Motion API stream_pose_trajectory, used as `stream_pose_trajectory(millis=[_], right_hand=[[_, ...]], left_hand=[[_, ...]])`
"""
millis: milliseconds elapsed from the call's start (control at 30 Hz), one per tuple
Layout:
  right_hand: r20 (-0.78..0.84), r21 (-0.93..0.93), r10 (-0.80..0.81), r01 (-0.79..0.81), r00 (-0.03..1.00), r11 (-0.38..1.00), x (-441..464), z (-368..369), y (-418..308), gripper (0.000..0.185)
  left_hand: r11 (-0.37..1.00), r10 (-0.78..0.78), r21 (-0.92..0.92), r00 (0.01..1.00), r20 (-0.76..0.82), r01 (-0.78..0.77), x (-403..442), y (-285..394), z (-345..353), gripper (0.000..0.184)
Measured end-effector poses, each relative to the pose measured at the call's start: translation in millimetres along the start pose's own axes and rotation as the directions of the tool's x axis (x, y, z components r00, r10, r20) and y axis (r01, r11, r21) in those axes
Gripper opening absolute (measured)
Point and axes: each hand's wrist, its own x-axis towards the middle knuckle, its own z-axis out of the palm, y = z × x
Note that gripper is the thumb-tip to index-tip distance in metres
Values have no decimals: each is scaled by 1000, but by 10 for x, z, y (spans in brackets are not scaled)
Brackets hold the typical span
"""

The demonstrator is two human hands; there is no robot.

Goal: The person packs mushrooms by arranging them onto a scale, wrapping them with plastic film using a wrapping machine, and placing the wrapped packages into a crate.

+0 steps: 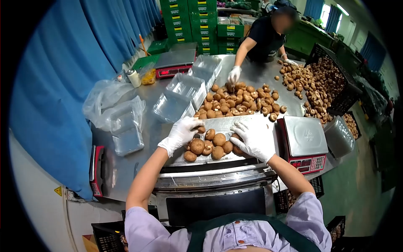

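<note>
Several brown shiitake mushrooms lie in a clear shallow tray on a metal packing stand right before me. My left hand, in a white glove, is at the tray's left side, its fingertips closed on a mushroom. At the right side my gloved right hand curves over another mushroom, with thumb and fingers around it; the palm hides part of it. Just beyond the stand is a big heap of loose mushrooms on the steel table.
Clear plastic trays stand left of the heap, near plastic bags. Scales sit at right, back left and left edge. Across the table, a co-worker's gloved hand reaches into the heap. A black crate spills mushrooms.
</note>
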Motion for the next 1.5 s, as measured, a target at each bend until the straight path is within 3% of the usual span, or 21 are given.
stream_pose_trajectory(millis=[33,200,333,400,467,533,667,733,800,867,933,1000,1133,1200,1233,1267,1300,1367,1400,1467,1500], right_hand=[[-58,-118,-38,31,998,992,2,-7,-5,45],[82,56,10,-14,997,998,57,-103,-49,44],[53,82,-21,16,998,996,57,29,61,44],[59,81,-39,34,998,996,64,20,77,44],[63,79,-53,48,997,996,78,-26,67,44],[104,152,9,-25,995,988,79,-109,49,42],[10,184,-9,6,1000,983,-67,-71,223,38],[-19,103,-150,151,989,983,-213,-85,348,33],[70,-116,-285,292,956,949,-399,-220,384,30],[253,-221,-366,422,895,879,-574,-401,390,35],[353,-266,-457,556,816,788,-740,-484,395,38],[440,-175,-433,549,786,817,-828,-557,307,38],[325,-248,-622,699,712,670,-930,-216,440,31],[307,-41,-392,424,867,905,-969,-138,454,29],[376,-244,-419,524,827,816,-1028,-137,462,25],[216,-118,-534,565,817,817,-1055,-126,471,20],[172,-21,-448,458,877,889,-1138,-149,464,18],[221,265,-211,149,952,953,-1390,-362,324,13],[303,281,11,-100,953,955,-1611,-404,256,12],[342,381,133,-267,930,885,-1758,-1080,-117,10],[435,465,207,-415,876,782,-1747,-1435,-268,8]], left_hand=[[993,53,-88,979,-198,-72,-37,-13,44,33],[976,168,-102,967,-194,-190,-158,-115,128,33],[952,69,-296,997,-22,-72,-213,-145,-62,23],[870,-60,-482,994,96,100,-241,-138,-104,19],[861,-72,-500,995,63,93,-270,-83,-100,20],[775,-241,-606,970,-24,177,-303,2,-94,21],[917,-236,-366,954,-186,156,-467,49,-177,20],[976,-90,-211,980,-178,52,-654,78,-222,20],[971,185,154,983,16,-185,-839,162,-310,26],[850,364,303,897,249,-430,-1084,261,-383,36],[769,383,353,827,413,-532,-1298,363,-344,39],[621,387,456,756,529,-637,-1439,429,-279,30],[742,291,454,847,444,-493,-1568,304,-85,20],[811,336,391,894,297,-435,-1620,202,-32,11],[894,248,315,937,245,-319,-1663,221,-17,10],[954,147,230,968,203,-193,-1720,242,-10,9],[997,-34,70,991,132,25,-1795,302,24,8],[898,-215,-329,943,252,293,-2037,360,-19,6],[763,-252,-494,896,366,417,-2160,468,-147,7],[354,-250,-645,733,633,677,-2307,704,-515,12],[331,-270,-711,784,559,621,-2313,858,-739,14]])
